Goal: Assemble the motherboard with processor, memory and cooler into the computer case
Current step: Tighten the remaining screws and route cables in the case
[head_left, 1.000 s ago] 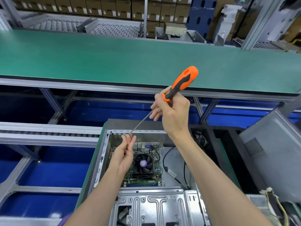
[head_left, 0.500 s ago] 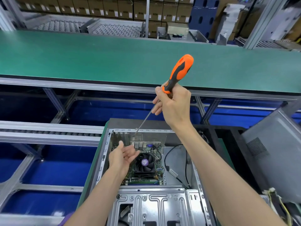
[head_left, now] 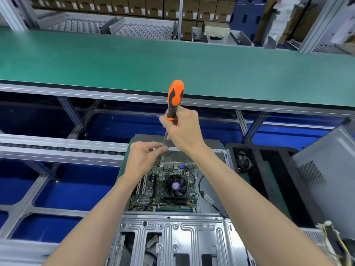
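My right hand (head_left: 183, 131) grips the lower part of the screwdriver (head_left: 174, 101) handle, fingers curled round it. The orange and black handle stands nearly upright above my fist. The thin metal shaft runs down and slightly left to the far top rim of the computer case (head_left: 172, 235).

My left hand (head_left: 143, 160) is at that same rim, fingers curled and pinched together right at the shaft's tip. Whether a screw sits between the fingertips I cannot tell; the spot is too small to read. The tip and my left fingertips meet just at the case's rear edge.

The case lies open on its side in front of me, on a green mat (head_left: 132, 143). The motherboard (head_left: 149, 191) is seated flat inside it, in the far half. The cooler (head_left: 175, 187), a black fan with a purple centre label, sits on the board right of middle. A green memory stick (head_left: 172, 207) lies along the board's near edge. The processor is not visible. A black cable (head_left: 200, 186) loops over the bare case floor just right of the board.

Beyond the case runs a long green workbench (head_left: 172, 60). To the right stand a black tray (head_left: 269, 169) holding a small fan (head_left: 243, 160) and a grey side panel (head_left: 326, 169). Cardboard boxes (head_left: 134, 5) are stacked at the far back.
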